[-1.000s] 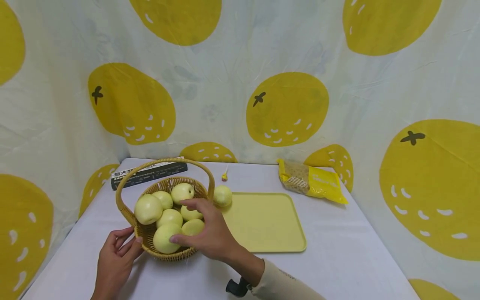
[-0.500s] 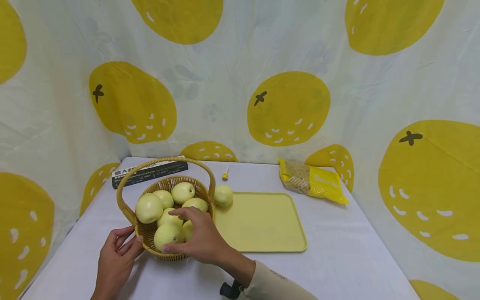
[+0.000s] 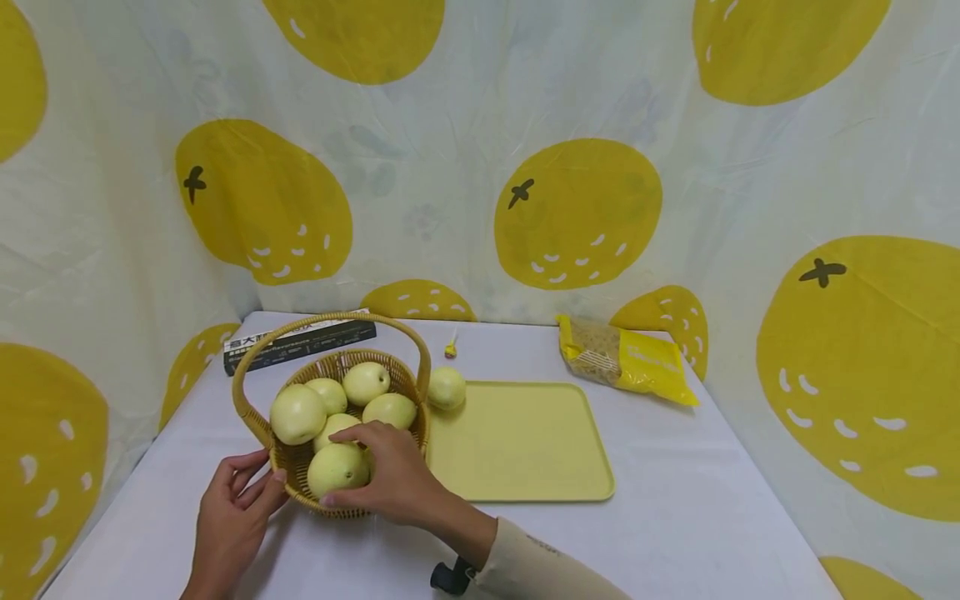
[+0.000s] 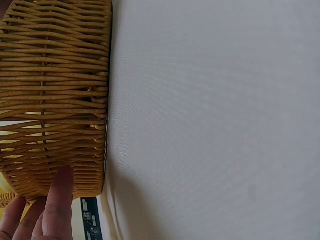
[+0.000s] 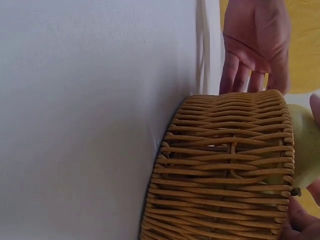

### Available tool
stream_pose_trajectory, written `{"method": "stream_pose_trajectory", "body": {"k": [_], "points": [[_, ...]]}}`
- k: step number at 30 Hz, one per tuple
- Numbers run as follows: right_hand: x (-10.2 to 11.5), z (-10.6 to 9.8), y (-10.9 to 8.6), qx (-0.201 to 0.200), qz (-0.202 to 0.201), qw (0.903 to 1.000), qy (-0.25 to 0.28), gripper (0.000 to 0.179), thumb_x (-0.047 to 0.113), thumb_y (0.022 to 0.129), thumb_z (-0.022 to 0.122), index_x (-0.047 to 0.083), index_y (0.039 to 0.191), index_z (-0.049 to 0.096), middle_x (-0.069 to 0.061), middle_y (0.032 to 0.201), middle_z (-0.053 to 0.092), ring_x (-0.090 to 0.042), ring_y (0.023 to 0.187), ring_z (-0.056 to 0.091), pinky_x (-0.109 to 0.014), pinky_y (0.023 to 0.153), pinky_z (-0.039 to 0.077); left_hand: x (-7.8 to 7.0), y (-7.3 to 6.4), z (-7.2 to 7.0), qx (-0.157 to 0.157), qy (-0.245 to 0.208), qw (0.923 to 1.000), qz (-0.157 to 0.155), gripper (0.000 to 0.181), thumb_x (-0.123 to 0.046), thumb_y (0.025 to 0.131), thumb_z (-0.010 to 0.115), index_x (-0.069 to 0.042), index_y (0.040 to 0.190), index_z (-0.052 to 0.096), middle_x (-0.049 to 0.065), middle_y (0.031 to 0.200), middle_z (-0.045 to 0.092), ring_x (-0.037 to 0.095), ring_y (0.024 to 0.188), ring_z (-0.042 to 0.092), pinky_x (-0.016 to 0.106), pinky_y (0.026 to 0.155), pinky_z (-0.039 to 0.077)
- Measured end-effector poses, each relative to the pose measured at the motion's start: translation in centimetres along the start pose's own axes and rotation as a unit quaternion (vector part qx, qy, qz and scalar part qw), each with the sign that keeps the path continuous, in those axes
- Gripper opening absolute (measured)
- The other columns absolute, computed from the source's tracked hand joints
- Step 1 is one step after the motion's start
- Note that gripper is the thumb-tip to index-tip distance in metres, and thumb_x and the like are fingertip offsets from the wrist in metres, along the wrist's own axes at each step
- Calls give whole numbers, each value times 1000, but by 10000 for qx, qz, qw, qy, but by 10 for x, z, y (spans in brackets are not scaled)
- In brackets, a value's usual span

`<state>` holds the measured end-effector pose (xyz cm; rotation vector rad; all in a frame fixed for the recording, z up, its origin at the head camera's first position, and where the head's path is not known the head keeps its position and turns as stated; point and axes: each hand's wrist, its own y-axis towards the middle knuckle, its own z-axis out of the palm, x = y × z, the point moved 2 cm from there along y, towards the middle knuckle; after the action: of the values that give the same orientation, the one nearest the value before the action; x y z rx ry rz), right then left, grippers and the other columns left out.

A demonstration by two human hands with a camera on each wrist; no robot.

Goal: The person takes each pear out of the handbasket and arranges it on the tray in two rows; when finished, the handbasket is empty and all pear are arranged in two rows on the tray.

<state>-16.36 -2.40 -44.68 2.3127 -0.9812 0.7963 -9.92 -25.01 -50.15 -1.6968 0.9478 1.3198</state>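
In the head view, a woven wicker basket (image 3: 283, 479) with a tall arched handle holds several pale yellow-green pears (image 3: 298, 414). My right hand (image 3: 401, 475) reaches over its front right side, thumb and fingers around the nearest pear (image 3: 335, 468), which sits inside the rim. The right wrist view shows that pear (image 5: 304, 145) above the rim, with parts of my right hand at the edge. My left hand (image 3: 234, 512) holds the basket's left side, thumb at the rim. Its fingers (image 4: 59, 205) lie on the outer wall in the left wrist view.
Right of the basket lies a yellow tray (image 3: 525, 442), with one more pear (image 3: 447, 388) at its back left corner. Farther back are a dark box (image 3: 300, 346), a small lollipop (image 3: 451, 346) and a yellow bag (image 3: 626, 362). A fruit-print curtain (image 3: 420, 192) hangs behind.
My right hand has shifted left and slightly down, closing around the front pear, which has turned a little. The pear at the basket's right shows more fully. My left hand stays put.
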Motion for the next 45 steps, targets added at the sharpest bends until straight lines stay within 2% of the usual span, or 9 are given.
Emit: {"method": "stream_pose_trajectory", "body": {"k": [4,8,14,17,23,32,39,45], "points": [[-1,3,3,69,108,9998,-141,68,54,82,90,36,142,63,17,137,66,0,128,57,-29,110,50,-1,0,0,19,44,10000,24,53,-17,103,72,-5,144,43,26,162,47,-18,97,64,26,83,68],[-2,4,5,83,107,9998,-163,68,54,82,90,36,141,63,16,135,67,0,126,58,-26,107,51,0,1,-1,14,16,10000,71,52,-18,102,73,-5,143,43,27,161,46,-17,97,64,25,82,68],[-2,0,3,54,162,9995,269,65,48,81,93,34,138,65,17,133,67,4,121,58,-17,101,51,3,2,0,9,-118,9999,72,50,-16,102,73,-6,143,45,26,161,46,-14,99,66,25,83,68],[-2,-4,1,11,214,9983,549,65,45,80,94,34,138,66,17,134,66,5,120,57,-17,101,52,2,2,-1,-21,-35,10000,29,50,-17,102,73,-7,143,45,24,160,48,-15,98,66,25,82,68],[-1,-17,-5,-220,132,9962,834,65,39,79,95,32,138,67,17,134,67,4,122,59,-21,102,55,3,3,-1,-55,182,9998,-45,55,-19,102,73,-5,146,43,26,162,47,-16,94,64,28,84,68],[-7,-46,-18,-558,136,9866,1527,66,29,78,96,28,138,68,13,134,69,-5,124,62,-28,104,58,2,2,-1,-50,105,9999,-73,54,-16,102,73,-6,146,43,25,162,47,-16,95,65,26,83,68],[-16,-62,-25,-880,237,9834,1571,68,29,77,97,23,138,69,13,134,70,-9,122,63,-42,108,57,1,2,0,-54,88,9999,-25,53,-17,102,73,-6,145,43,24,161,48,-15,95,66,26,83,68],[-26,-74,-34,-1027,493,9796,1655,68,30,76,98,30,136,69,18,131,69,-8,123,62,-37,110,53,2,1,0,-42,109,9999,-45,54,-16,102,73,-5,145,43,25,161,47,-16,95,65,24,81,68]]}}
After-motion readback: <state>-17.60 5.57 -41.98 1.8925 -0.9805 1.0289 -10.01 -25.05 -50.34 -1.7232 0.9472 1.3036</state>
